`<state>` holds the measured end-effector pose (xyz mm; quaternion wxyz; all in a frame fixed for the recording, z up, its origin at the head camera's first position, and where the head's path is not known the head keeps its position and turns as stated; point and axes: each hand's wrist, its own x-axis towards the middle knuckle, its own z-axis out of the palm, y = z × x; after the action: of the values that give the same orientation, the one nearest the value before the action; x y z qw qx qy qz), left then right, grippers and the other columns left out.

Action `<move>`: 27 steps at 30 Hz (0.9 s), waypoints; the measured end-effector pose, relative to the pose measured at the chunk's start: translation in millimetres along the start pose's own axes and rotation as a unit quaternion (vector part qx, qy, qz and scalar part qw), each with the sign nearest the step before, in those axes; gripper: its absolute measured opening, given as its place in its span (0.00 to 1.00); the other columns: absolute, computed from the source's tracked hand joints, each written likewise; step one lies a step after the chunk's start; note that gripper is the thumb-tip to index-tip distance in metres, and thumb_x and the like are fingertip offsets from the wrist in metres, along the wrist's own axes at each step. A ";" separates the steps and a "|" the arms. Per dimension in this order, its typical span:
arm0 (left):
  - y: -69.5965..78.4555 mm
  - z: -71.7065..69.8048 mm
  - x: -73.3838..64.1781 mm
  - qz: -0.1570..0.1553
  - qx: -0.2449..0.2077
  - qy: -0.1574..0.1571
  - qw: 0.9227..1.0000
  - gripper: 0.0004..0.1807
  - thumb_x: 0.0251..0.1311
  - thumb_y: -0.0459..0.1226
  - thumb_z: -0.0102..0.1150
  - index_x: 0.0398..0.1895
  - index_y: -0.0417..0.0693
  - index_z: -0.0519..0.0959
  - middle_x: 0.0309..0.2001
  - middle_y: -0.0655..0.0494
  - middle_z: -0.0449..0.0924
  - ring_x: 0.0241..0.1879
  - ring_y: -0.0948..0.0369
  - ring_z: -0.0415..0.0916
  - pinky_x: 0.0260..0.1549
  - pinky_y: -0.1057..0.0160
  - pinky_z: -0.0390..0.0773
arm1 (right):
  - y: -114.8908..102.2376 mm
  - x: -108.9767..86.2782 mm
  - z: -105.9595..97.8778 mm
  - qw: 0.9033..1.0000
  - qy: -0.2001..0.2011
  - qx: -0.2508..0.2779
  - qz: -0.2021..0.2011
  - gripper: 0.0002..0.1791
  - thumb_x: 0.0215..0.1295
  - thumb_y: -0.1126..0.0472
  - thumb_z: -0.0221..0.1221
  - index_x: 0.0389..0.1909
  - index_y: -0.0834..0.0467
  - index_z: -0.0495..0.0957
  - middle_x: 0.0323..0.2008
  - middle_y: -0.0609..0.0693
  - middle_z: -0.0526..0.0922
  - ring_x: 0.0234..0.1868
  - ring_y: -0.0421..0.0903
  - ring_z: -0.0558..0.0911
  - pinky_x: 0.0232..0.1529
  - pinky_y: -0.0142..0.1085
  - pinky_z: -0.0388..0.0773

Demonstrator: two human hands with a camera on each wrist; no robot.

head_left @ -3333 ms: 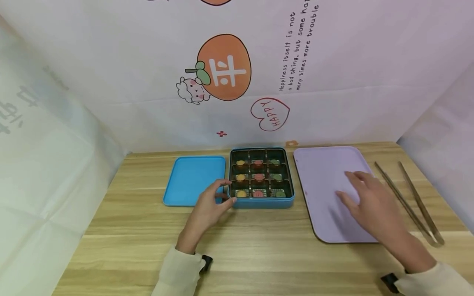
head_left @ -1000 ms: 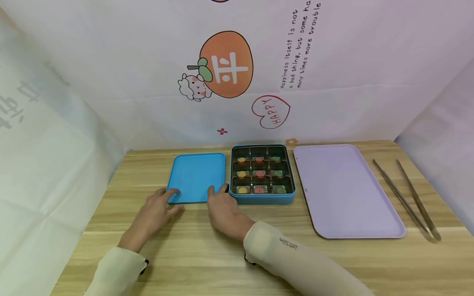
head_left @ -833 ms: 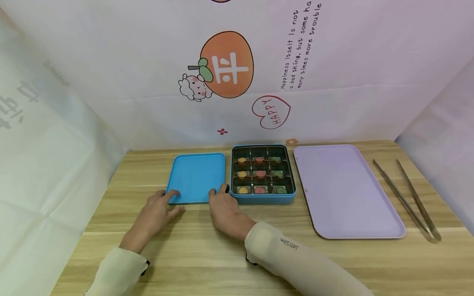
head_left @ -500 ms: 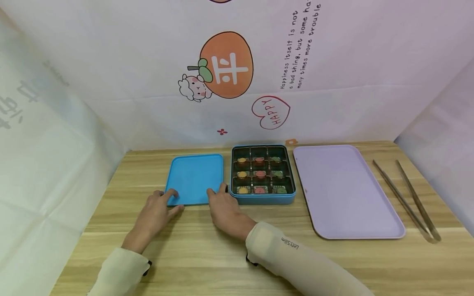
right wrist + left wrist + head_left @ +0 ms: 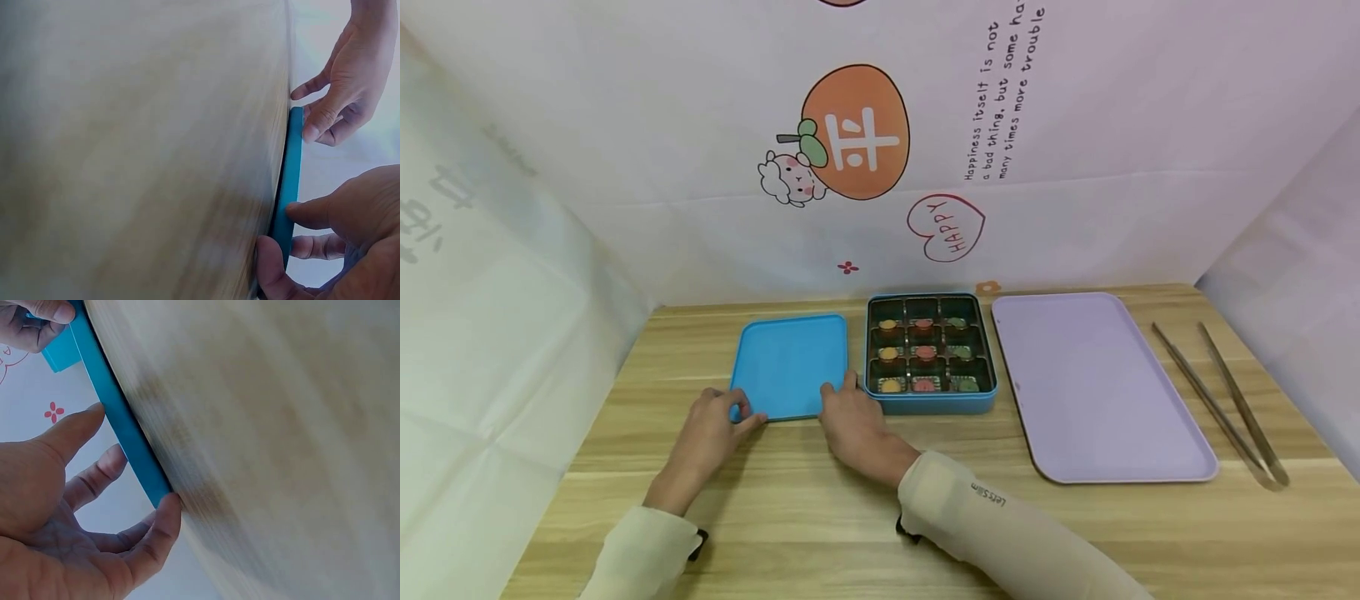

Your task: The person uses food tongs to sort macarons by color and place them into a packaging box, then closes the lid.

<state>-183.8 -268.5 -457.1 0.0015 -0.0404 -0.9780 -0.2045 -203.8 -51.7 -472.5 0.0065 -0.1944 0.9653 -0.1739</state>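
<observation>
A square blue lid (image 5: 790, 367) lies on the wooden table, slightly turned. At its front left corner my left hand (image 5: 703, 433) holds the edge, thumb at the front and fingers bent along the left side. My right hand (image 5: 853, 421) grips the front right corner, some of its fingers hidden in the head view. In the left wrist view the lid's edge (image 5: 119, 419) runs between thumb and fingers. The right wrist view shows both hands along the lid (image 5: 287, 181). Beside my right hand stands a blue box (image 5: 936, 404) with small yellow, red and green sweets (image 5: 925, 353) in its compartments.
A lilac tray (image 5: 1105, 392) lies right of the box. Metal tongs (image 5: 1221, 400) lie farther right on the wooden table (image 5: 820, 533). A printed white cloth (image 5: 700, 167) hangs behind the table's back edge.
My left hand came from the box and my right from over the tray to the lid. The lid has since shifted slightly left and forward and turned a little, away from the box.
</observation>
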 end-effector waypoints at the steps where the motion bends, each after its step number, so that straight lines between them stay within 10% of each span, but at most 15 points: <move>1: -0.1 -0.1 0.0 -0.004 -0.004 -0.002 1.000 0.15 0.66 0.42 0.72 0.29 0.44 0.77 0.41 0.37 0.78 0.40 0.48 0.74 0.33 0.54 0.73 | -0.1 -0.2 -0.3 1.000 0.000 0.002 0.000 0.11 0.75 0.57 0.64 0.48 0.61 0.80 0.50 0.67 0.76 0.22 0.48 0.80 0.19 0.40 0.80; 12: -2.1 -5.5 -1.7 -0.054 -0.049 -0.029 0.997 0.19 0.68 0.46 0.70 0.43 0.38 0.78 0.57 0.24 0.74 0.29 0.54 0.68 0.26 0.59 0.68 | 1.0 -3.0 -1.1 0.998 0.016 0.049 -0.023 0.15 0.75 0.58 0.64 0.55 0.62 0.79 0.49 0.69 0.77 0.30 0.53 0.84 0.24 0.40 0.82; 21: -9.0 -13.7 0.6 -0.094 -0.082 -0.051 0.991 0.42 0.76 0.48 0.60 0.77 0.28 0.55 0.67 0.22 0.70 0.66 0.31 0.72 0.59 0.35 0.76 | 2.5 -9.9 -3.1 0.995 0.032 0.064 -0.063 0.10 0.77 0.59 0.62 0.50 0.61 0.78 0.46 0.67 0.76 0.33 0.52 0.80 0.26 0.39 0.79; 27: -21.3 -20.4 -0.7 -0.099 -0.122 -0.059 0.986 0.37 0.82 0.45 0.48 0.79 0.26 0.52 0.62 0.20 0.75 0.57 0.34 0.81 0.49 0.42 0.83 | 5.7 -17.9 -9.8 0.994 0.029 0.070 -0.080 0.09 0.78 0.57 0.60 0.47 0.59 0.77 0.49 0.65 0.76 0.37 0.51 0.80 0.31 0.40 0.79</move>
<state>-185.1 -296.2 -446.9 -0.0817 0.0452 -0.9431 -0.3190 -190.1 -36.8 -466.2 -0.0223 -0.2652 0.9318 -0.2469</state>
